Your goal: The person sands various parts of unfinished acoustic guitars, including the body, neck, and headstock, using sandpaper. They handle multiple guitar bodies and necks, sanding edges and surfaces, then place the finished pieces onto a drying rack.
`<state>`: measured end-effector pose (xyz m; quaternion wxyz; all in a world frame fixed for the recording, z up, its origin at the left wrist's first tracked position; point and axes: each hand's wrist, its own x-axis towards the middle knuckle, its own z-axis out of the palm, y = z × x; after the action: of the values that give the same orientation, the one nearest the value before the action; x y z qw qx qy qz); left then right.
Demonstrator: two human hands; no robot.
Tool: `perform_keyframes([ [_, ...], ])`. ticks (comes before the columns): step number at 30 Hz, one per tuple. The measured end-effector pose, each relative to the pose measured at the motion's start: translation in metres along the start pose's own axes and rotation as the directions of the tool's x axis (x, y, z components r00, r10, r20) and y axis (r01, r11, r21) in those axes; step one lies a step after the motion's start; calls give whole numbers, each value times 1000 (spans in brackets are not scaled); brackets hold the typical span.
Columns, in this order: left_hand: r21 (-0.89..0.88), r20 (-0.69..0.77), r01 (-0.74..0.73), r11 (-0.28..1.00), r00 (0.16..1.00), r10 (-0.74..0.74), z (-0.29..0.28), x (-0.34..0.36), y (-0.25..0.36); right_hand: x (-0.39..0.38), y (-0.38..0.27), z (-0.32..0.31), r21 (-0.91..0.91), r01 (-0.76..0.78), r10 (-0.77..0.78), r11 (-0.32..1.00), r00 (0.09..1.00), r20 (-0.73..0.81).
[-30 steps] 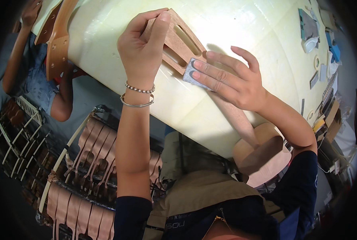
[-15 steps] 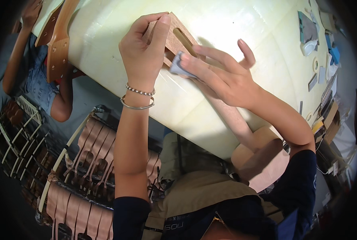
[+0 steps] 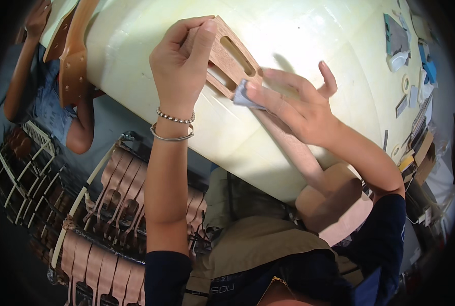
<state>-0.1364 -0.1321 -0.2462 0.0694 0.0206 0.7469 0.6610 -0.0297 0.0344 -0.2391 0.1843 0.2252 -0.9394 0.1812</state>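
Right hand nearer wooden neck; pad beneath

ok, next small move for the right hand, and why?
Probably a short, light stroke of the grey pad along the slotted headstock: the right hand is on the pad, near the neck, and the left hand grips the headstock's opposite end.

Neck is held diagonally above table, head end far left, heel near right, beside the wearer's body. Left hand is placed at the head's far end; right hand at its base, pad positioned under the fingers. Second neck is located far left; racked pieces, lower left, beside the body.
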Motion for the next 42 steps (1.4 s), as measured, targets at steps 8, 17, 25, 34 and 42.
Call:
perform_keyframes([
  [8, -47, 50, -21, 999, 998, 23, -4, 3, 0, -4, -1, 2, -22, -12, 13, 1000, 1000, 10],
  [17, -79, 81, -65, 995, 994, 72, -5, 3, -3, -7, -1, 0, 6, -21, 21, 1000, 999, 26],
  [25, -96, 88, -59, 994, 994, 68, -4, 3, -3, -5, -1, 2, 9, -31, 31, 999, 999, 8],
  [34, -115, 30, -112, 987, 993, 116, -4, 2, -9, -2, 2, 3, 16, -6, 6, 1000, 1000, 4],
  [42, -110, 50, -90, 990, 994, 96, -4, 3, -6, -4, 0, 2, -45, -28, 30, 999, 999, 31],
])
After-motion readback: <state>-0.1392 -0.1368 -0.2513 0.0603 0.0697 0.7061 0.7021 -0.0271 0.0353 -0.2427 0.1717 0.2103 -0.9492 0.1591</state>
